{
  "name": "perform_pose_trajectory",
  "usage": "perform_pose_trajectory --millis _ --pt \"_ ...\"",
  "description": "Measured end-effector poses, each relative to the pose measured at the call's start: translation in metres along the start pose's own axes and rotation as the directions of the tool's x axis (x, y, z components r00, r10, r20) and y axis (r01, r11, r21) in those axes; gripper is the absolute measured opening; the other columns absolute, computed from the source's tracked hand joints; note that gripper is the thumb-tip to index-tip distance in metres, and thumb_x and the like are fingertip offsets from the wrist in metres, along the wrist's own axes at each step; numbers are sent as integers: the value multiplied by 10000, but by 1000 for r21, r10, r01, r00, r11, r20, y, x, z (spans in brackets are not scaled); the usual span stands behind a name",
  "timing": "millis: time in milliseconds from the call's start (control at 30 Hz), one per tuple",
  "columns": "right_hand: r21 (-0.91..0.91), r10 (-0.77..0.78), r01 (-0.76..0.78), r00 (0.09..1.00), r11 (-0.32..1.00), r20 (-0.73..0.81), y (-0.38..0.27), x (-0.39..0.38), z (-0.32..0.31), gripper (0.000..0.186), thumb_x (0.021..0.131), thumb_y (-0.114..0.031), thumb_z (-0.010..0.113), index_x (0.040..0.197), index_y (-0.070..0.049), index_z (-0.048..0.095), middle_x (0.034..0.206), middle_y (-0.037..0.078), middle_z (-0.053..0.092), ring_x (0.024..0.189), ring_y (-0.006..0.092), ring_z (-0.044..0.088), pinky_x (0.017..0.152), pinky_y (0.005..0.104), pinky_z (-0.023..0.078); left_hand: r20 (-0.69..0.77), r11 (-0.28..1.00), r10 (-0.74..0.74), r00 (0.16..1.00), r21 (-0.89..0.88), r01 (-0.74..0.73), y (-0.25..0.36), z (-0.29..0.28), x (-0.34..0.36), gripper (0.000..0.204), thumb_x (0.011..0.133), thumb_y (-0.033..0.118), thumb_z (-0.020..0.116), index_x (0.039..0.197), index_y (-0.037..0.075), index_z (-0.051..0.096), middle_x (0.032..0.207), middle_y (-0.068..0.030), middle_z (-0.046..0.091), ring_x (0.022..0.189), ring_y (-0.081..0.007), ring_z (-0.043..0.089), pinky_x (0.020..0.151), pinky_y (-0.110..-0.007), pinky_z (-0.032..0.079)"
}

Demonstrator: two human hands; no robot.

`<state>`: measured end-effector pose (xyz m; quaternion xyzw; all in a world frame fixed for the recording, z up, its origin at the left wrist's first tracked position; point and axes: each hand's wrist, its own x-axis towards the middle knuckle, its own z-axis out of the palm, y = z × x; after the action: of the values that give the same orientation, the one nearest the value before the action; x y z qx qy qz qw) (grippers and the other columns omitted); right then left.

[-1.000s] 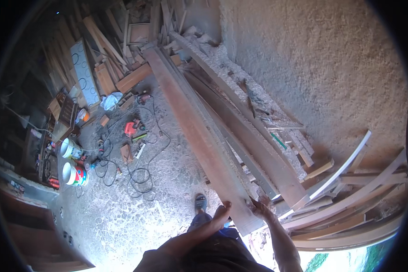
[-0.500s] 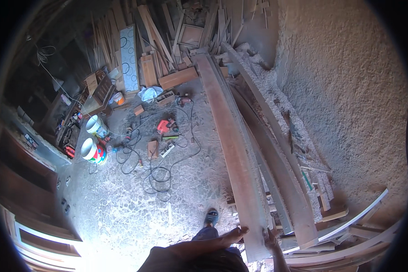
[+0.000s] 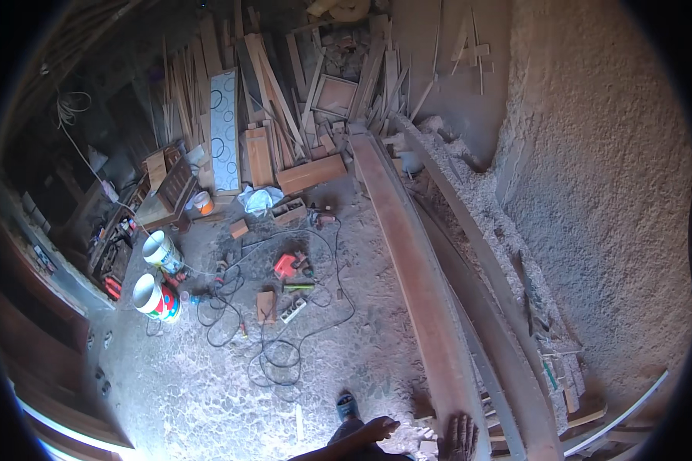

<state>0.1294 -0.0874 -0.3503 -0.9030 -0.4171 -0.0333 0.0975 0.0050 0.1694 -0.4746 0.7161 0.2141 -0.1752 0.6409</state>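
A long reddish-brown wooden plank [image 3: 407,269] runs from the far scrap pile down to me. My right hand [image 3: 461,436] lies flat on its near end, palm down, with the fingers spread. Just left of the plank, apart from its edge, my left hand [image 3: 382,428] is held in the air. Its fingers point toward the plank and nothing shows in them. Right of this plank lie more long boards [image 3: 480,300], rough-edged and dusty.
Power cords [image 3: 284,361] coil on the floor near a red tool [image 3: 286,266], a power strip [image 3: 292,310] and a wood block [image 3: 266,307]. Two buckets [image 3: 148,292] stand at left. Offcuts [image 3: 311,174] lean at the back; a rough wall [image 3: 600,192] rises at right.
Both hands have left the plank's side edges. The right now rests flat on its top face; the left has drawn away to the left. The view has tilted up a little.
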Motion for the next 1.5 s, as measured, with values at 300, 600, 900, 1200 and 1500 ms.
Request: perform_pose_trajectory --millis 300,600,900,1200,1500 --pt "34 212 -218 968 975 134 -20 213 61 781 951 -306 512 1529 72 147 1578 321 166 1460 498 166 1195 574 118 -432 720 -317 844 -689 -83 -51 -246 -30 225 928 239 635 1074 69 622 939 -59 669 754 -182 679 622 -320 525" --pt "11 175 -176 983 984 58 -45 410 116 761 989 -334 475 1533 63 121 1594 302 122 1487 461 86 1206 546 90 -435 558 -625 648 -830 -19 -54 -328 5 330 942 347 601 1051 35 594 928 -92 686 728 -176 706 555 -286 522" --pt "57 143 -151 982 987 121 -89 684 147 796 976 -338 535 1534 53 124 1599 286 117 1493 436 79 1212 523 99 -206 188 -920 333 -978 -85 -89 -316 16 382 953 257 559 1191 -35 496 984 -211 668 658 -315 687 561 -435 597" --pt "-86 63 -66 997 994 -36 -112 895 222 744 970 -371 554 1504 39 236 1577 299 170 1465 443 184 1170 576 196 -291 198 -877 381 -944 -263 -68 -444 91 371 934 294 600 1165 13 524 955 -182 674 655 -233 640 485 -338 475" --pt "258 -498 426 748 867 439 -278 1084 304 300 912 -323 614 1026 -46 602 1058 164 605 980 361 619 810 486 520 -686 630 -641 343 -726 -274 -74 -471 118 407 925 92 658 1296 13 510 1193 -153 608 983 -258 640 774 -357 571"
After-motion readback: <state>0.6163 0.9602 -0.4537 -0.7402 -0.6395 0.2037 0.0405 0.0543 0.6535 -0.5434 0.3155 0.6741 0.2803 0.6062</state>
